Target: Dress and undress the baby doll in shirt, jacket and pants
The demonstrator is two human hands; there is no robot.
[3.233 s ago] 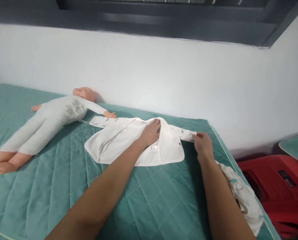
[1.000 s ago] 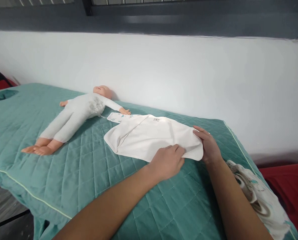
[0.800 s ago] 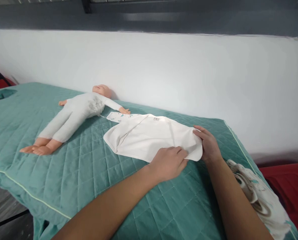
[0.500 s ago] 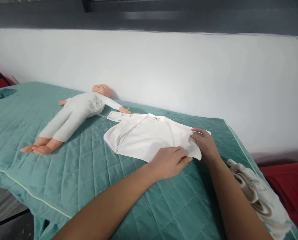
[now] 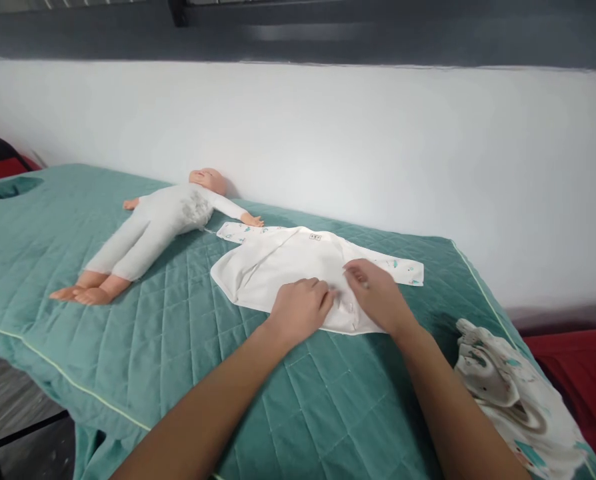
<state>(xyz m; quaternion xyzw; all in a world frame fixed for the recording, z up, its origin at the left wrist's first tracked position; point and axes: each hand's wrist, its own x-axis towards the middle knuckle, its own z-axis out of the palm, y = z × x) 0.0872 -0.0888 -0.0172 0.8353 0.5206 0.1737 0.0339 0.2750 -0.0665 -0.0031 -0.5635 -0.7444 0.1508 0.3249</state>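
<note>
A white baby shirt (image 5: 268,273) lies spread on the green quilted cover, its patterned sleeves reaching out to left and right and a small printed label at the neck. At the shirt's lower middle, the bent fingers of my left hand (image 5: 301,310) are closed on its cloth. My right hand (image 5: 375,293) is over the right part of the shirt, fingers loosely curved and apart, with nothing visible in them. Left of the shirt a baby doll (image 5: 161,220) in a white body lies on its back, one hand close to the left sleeve.
Crumpled patterned baby clothing (image 5: 513,393) lies by the right edge of the green quilted cover (image 5: 178,360). A white wall (image 5: 328,133) runs along the back. Red chairs (image 5: 578,373) stand beyond the right end, and a recess (image 5: 13,187) shows at far left.
Both hands have moved left toward the middle of the shirt. The shirt's right front panel has shifted left, uncovering the right patterned sleeve. The doll lies as before.
</note>
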